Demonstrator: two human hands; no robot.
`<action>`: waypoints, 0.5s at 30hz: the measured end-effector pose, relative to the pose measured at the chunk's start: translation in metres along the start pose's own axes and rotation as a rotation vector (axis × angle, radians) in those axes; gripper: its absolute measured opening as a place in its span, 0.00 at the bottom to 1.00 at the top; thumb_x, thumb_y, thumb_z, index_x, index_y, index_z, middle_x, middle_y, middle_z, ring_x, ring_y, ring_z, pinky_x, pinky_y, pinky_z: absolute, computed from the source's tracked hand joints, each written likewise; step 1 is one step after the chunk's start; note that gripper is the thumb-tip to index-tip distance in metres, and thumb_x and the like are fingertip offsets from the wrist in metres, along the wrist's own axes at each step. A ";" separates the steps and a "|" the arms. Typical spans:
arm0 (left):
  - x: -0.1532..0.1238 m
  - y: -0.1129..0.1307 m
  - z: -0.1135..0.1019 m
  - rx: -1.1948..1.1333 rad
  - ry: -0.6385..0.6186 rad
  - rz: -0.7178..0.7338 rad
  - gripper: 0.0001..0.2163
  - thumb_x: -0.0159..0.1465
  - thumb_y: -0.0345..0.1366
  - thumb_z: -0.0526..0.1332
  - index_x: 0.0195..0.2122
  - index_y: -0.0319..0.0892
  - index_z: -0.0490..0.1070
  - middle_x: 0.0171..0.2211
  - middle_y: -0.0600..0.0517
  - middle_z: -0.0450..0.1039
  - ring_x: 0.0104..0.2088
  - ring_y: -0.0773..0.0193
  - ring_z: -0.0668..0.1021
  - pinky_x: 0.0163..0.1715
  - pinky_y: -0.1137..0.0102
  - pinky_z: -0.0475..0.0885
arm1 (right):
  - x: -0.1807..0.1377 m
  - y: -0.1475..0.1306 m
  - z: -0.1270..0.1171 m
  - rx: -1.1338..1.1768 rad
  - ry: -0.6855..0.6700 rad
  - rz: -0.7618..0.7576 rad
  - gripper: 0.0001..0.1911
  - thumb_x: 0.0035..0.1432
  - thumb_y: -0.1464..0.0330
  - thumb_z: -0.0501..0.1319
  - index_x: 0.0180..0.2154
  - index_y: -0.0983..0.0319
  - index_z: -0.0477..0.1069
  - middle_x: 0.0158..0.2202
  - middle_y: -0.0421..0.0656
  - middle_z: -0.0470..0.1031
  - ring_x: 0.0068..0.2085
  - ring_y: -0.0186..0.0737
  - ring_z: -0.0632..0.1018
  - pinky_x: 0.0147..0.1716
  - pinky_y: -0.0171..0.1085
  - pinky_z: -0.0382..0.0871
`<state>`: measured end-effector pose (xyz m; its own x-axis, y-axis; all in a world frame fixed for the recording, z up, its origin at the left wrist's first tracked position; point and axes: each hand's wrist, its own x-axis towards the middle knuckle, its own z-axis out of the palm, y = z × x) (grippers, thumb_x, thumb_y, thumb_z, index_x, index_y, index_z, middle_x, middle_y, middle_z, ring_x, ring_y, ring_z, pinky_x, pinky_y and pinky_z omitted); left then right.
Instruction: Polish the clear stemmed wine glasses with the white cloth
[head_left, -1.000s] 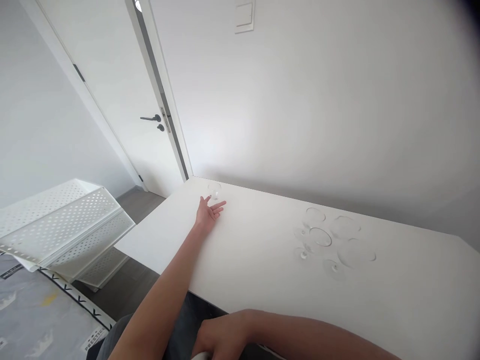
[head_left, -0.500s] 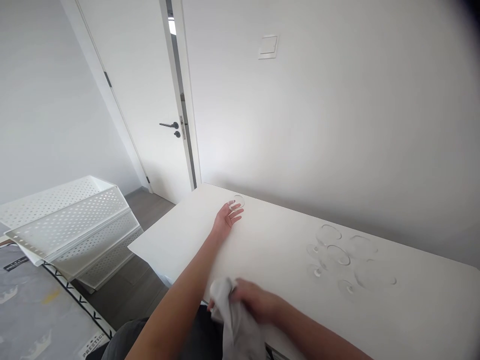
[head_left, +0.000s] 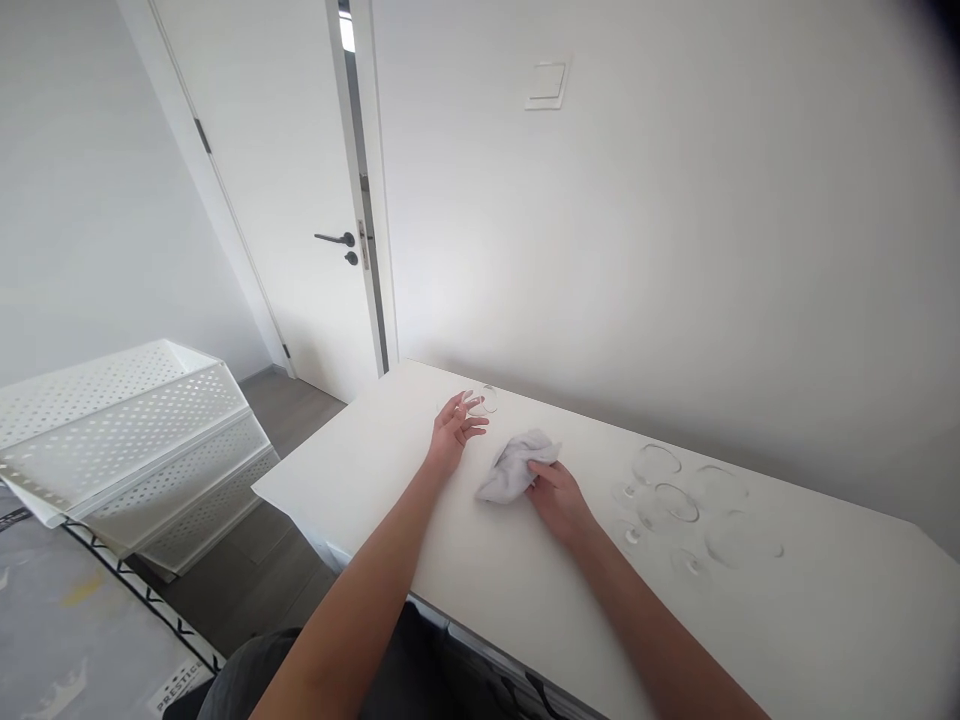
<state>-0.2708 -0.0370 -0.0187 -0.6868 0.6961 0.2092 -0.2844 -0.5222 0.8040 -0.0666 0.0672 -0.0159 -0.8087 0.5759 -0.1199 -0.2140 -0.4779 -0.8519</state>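
My left hand (head_left: 452,434) is at the far left part of the white table (head_left: 825,640). Its thumb and forefinger are at a clear wine glass (head_left: 487,400), and the other fingers are loosely spread. The stem is hard to make out against the white top. My right hand (head_left: 556,495) grips a crumpled pale grey cloth (head_left: 517,468) just above the table, to the right of my left hand and apart from the glass. Farther right stand several clear stemmed glasses (head_left: 666,505), with their round rims and feet showing faintly.
A white wall with a light switch (head_left: 547,86) rises behind the table. At the left, a white door (head_left: 270,180) with a dark handle stands slightly ajar. White perforated shelves (head_left: 150,430) and a grey mattress (head_left: 67,630) lie to the lower left.
My right hand has lifted the cloth from beside my lap up and forward over the table. My left hand stays at the glass, which has shifted slightly.
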 end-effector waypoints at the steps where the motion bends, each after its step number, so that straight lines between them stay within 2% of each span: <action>1: -0.001 0.000 0.001 0.025 -0.039 0.002 0.26 0.66 0.51 0.69 0.61 0.44 0.72 0.61 0.39 0.74 0.39 0.61 0.85 0.37 0.68 0.81 | 0.001 0.002 0.000 -0.007 0.029 -0.020 0.20 0.54 0.65 0.73 0.50 0.56 0.78 0.58 0.45 0.79 0.54 0.49 0.79 0.48 0.43 0.78; 5: -0.006 0.001 0.006 0.203 -0.156 0.029 0.27 0.65 0.50 0.70 0.61 0.43 0.74 0.57 0.38 0.78 0.36 0.61 0.85 0.35 0.67 0.81 | 0.001 0.003 -0.001 -0.091 0.192 -0.166 0.22 0.55 0.60 0.73 0.51 0.56 0.77 0.56 0.46 0.80 0.50 0.47 0.81 0.47 0.44 0.78; 9: -0.014 -0.003 0.015 0.404 -0.236 0.013 0.27 0.63 0.49 0.72 0.59 0.43 0.76 0.54 0.38 0.80 0.38 0.59 0.85 0.34 0.68 0.80 | -0.005 0.000 0.002 -0.312 0.472 -0.500 0.22 0.61 0.54 0.68 0.52 0.58 0.75 0.53 0.48 0.81 0.53 0.48 0.80 0.52 0.47 0.76; 11: -0.016 -0.006 0.020 0.457 -0.259 -0.022 0.27 0.62 0.49 0.73 0.58 0.42 0.77 0.52 0.38 0.81 0.41 0.56 0.85 0.34 0.67 0.81 | -0.009 0.001 0.005 -0.491 0.584 -0.603 0.21 0.63 0.53 0.66 0.50 0.60 0.76 0.49 0.48 0.82 0.51 0.49 0.81 0.53 0.48 0.74; 13: -0.016 -0.009 0.024 0.461 -0.241 -0.039 0.28 0.61 0.50 0.73 0.58 0.41 0.77 0.52 0.38 0.81 0.43 0.55 0.85 0.35 0.66 0.82 | -0.012 0.002 0.008 -0.647 0.563 -0.608 0.21 0.63 0.52 0.65 0.48 0.61 0.76 0.47 0.48 0.82 0.49 0.50 0.81 0.51 0.47 0.74; 15: -0.016 -0.011 0.026 0.445 -0.201 -0.046 0.28 0.60 0.49 0.74 0.59 0.41 0.76 0.53 0.37 0.80 0.42 0.56 0.85 0.37 0.64 0.83 | -0.015 0.004 0.010 -0.704 0.429 -0.551 0.20 0.64 0.53 0.64 0.50 0.60 0.74 0.48 0.48 0.83 0.50 0.50 0.81 0.51 0.47 0.74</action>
<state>-0.2386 -0.0294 -0.0167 -0.5253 0.8177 0.2355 0.0320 -0.2575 0.9657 -0.0611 0.0500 -0.0124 -0.3973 0.8569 0.3286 -0.0138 0.3525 -0.9357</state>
